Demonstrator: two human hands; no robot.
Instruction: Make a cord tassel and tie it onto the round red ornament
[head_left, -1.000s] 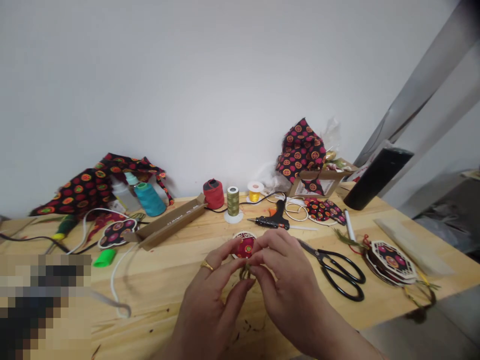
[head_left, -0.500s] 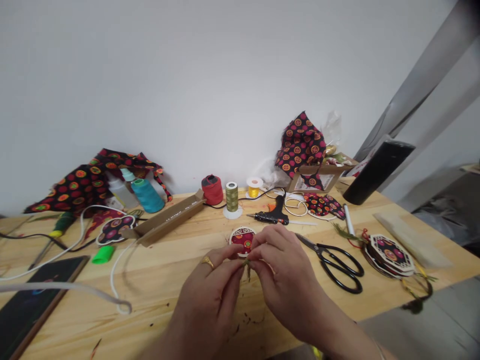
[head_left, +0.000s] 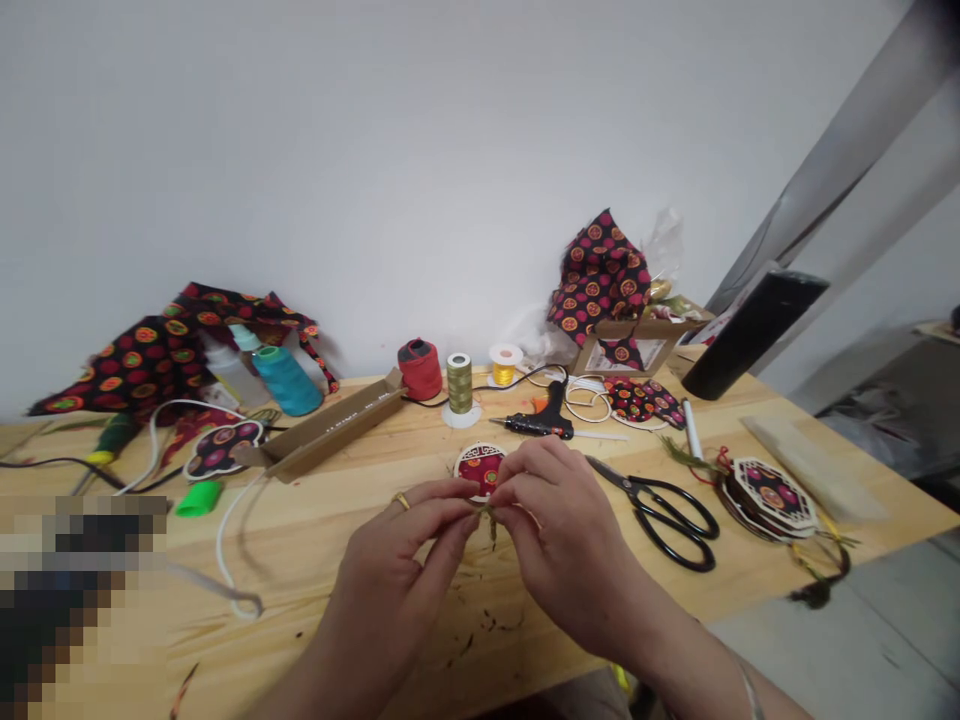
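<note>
While left hand [head_left: 405,560] and right hand [head_left: 559,530] pinch the olive cord [head_left: 490,520] just beside the round ornament [head_left: 478,466], even tension seems advisable.

A craft workshop, set up at a wooden table [head_left: 337,560] against a plain white wall [head_left: 375,150]. Sewing and trimming supplies crowd the back edge: thread spools [head_left: 420,368] in red, olive, yellow and teal, heaps of dotted fabric [head_left: 150,350], and a cardboard box [head_left: 637,345] stuffed with more of it. A glue gun [head_left: 544,422] and scissors [head_left: 660,505] lie ready. Finished ornaments [head_left: 772,497] are stacked at the right. Thread scraps [head_left: 487,625] litter the wood, and the left hand [head_left: 405,560] and right hand [head_left: 562,530] pinch a green cord [head_left: 491,520] beside a round ornament [head_left: 480,467].
</note>
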